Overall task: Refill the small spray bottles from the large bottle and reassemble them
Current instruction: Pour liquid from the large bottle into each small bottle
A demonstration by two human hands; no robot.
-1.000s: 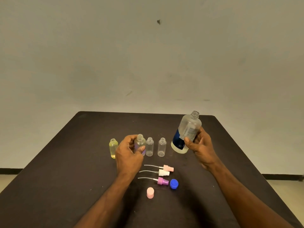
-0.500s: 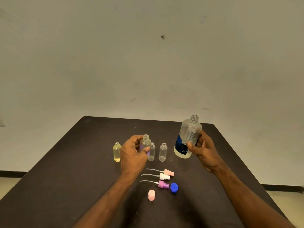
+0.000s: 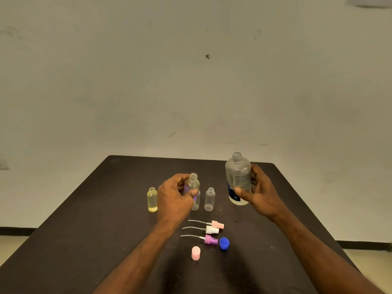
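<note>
My left hand grips a small clear bottle with a purple tint, held upright above the table. The large clear bottle with a blue label is open at the top and upright in the grip of my right hand. Behind my left hand stands another small clear bottle, partly hidden. A third small clear bottle stands to its right. A small bottle of yellow liquid stands at the left. Three spray heads with tubes lie in front: pink, white and purple.
A blue cap and a pink cap lie on the dark table near the spray heads. A pale wall rises behind the table's far edge.
My left hand has lifted the small tinted bottle off the table. My right hand has raised the large bottle and brought it more upright.
</note>
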